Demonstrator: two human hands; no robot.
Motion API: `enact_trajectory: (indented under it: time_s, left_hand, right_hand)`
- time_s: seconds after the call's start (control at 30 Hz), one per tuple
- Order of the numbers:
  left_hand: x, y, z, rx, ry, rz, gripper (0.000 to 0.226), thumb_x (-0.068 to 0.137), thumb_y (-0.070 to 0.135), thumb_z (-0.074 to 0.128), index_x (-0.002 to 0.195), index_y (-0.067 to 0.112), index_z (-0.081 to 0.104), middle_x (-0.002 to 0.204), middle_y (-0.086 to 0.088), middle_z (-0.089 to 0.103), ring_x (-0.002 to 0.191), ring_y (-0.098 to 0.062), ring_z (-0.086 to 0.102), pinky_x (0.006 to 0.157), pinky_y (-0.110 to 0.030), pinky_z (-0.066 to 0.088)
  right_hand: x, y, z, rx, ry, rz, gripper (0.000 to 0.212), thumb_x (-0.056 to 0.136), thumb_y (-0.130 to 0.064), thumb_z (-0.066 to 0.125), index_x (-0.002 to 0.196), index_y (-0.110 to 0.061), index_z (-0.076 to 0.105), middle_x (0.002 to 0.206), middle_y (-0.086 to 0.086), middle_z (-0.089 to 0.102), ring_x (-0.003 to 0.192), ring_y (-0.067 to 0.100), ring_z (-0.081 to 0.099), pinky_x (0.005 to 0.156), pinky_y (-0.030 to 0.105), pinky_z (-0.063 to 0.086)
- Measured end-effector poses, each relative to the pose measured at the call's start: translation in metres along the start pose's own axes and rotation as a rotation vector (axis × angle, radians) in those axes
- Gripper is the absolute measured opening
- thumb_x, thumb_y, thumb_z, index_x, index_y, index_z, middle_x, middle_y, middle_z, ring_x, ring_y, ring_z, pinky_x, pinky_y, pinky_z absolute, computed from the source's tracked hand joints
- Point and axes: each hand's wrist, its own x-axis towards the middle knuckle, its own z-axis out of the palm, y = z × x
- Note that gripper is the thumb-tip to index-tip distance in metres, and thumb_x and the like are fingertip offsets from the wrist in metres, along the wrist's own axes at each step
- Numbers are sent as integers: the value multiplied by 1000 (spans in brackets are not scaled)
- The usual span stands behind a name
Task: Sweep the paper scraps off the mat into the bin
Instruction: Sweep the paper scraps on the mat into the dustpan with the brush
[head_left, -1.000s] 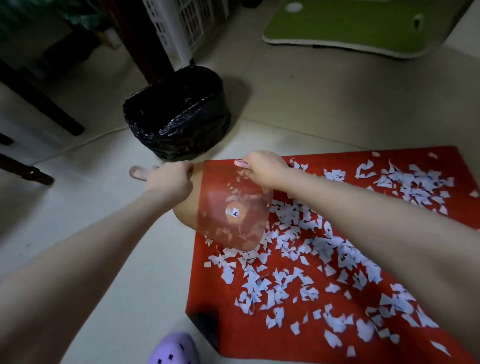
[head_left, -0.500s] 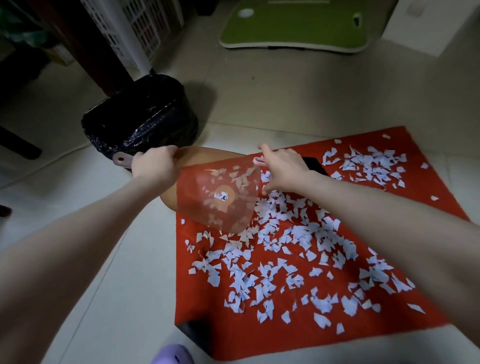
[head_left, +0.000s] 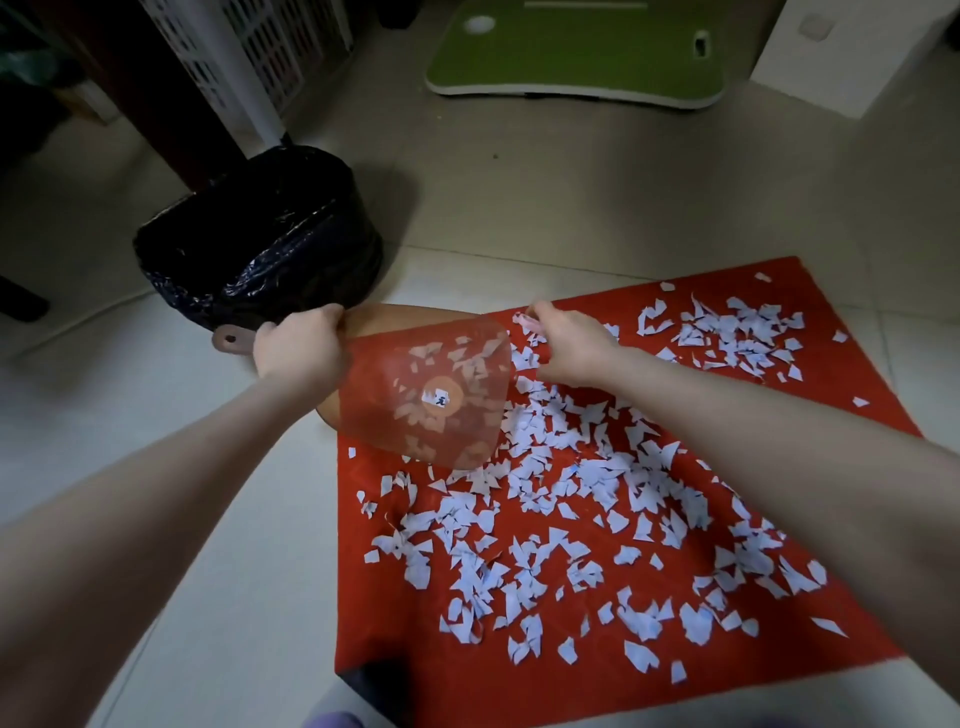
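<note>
A red mat (head_left: 415, 675) lies on the tiled floor, strewn with several white paper scraps (head_left: 545, 499). A bin lined with a black bag (head_left: 260, 249) stands just beyond the mat's far left corner. My left hand (head_left: 298, 348) grips the handle of a translucent pink dustpan (head_left: 426, 395), which is held over that corner with scraps showing through it. My right hand (head_left: 571, 348) is closed around a small pink object (head_left: 530, 321) beside the pan's far edge, low over the scraps. Most of that object is hidden in the fist.
A green lap tray (head_left: 571, 57) lies on the floor at the back. A white lattice basket (head_left: 249, 52) and a dark wooden post (head_left: 156, 88) stand behind the bin, a white box (head_left: 857, 52) at far right. A purple slipper (head_left: 332, 719) is at the bottom edge.
The view has pulled back and shifted, showing more of the mat. Both hands keep their grip; the right hand has drifted a little right of the dustpan's edge.
</note>
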Motion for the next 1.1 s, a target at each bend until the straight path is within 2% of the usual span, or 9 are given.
enact_trajectory:
  time_s: [0.17,0.3,0.4,0.5,0.6,0.73,0.87,1.0,1.1]
  left_hand:
    - [1,5,8,-66,23,45,14,84,7,44,84,17,53,72,-5,57,74,-30,53,72,-33,28]
    - [3,13,12,-118,109,122,15,81,7,51,92,14,58,86,-12,65,90,-35,56,89,-40,34]
    - [0,18,19,-213,289,29,44,74,9,62,117,8,54,118,-20,54,119,-38,42,106,-46,29]
    - [-4,38,13,-530,384,-334,77,69,8,68,137,5,32,142,-20,28,134,-36,26,112,-42,29]
    - [2,48,4,-906,160,-716,80,73,12,72,140,4,30,137,-17,37,124,-34,42,101,-40,41]
    - [4,44,0,-1510,-350,-663,30,95,14,45,120,3,57,73,-7,63,61,-20,60,62,-33,50]
    - [4,46,-6,-1563,-383,-597,24,97,5,33,93,11,56,96,-15,65,82,-24,64,78,-41,54]
    - [9,47,-13,-1751,-368,-649,27,98,2,31,115,4,52,106,-16,67,88,-27,70,64,-35,60]
    - [13,47,-20,-1842,-371,-648,36,96,1,30,126,1,51,105,-16,69,87,-29,72,66,-32,61]
  right_hand:
    - [6,-7,-3,224,-49,-53,47,81,-38,68,115,-8,53,97,-2,57,79,20,55,65,34,46]
    - [6,-3,0,416,-24,25,29,92,-34,61,67,-21,55,62,-7,60,50,13,46,52,27,35]
    - [6,2,-2,568,11,99,35,94,-30,59,63,-14,53,102,6,71,41,9,40,60,29,39]
    - [5,7,-4,650,39,176,32,94,-31,59,78,-3,61,124,15,61,42,6,45,57,30,39]
    - [3,9,-13,764,77,214,29,93,-34,58,85,-7,66,109,12,69,81,37,65,80,46,51]
    - [2,9,-25,768,73,125,27,96,-30,54,83,-10,66,90,9,72,86,31,66,87,43,50]
    - [7,7,-29,766,219,115,38,102,-36,37,71,-15,45,65,-1,44,61,15,43,63,29,37]
    - [23,7,-39,734,497,170,40,102,-37,28,101,-17,62,106,6,55,101,19,53,88,34,44]
    - [29,6,-35,619,524,224,56,101,-48,22,101,-12,65,108,8,62,95,19,60,83,34,50]
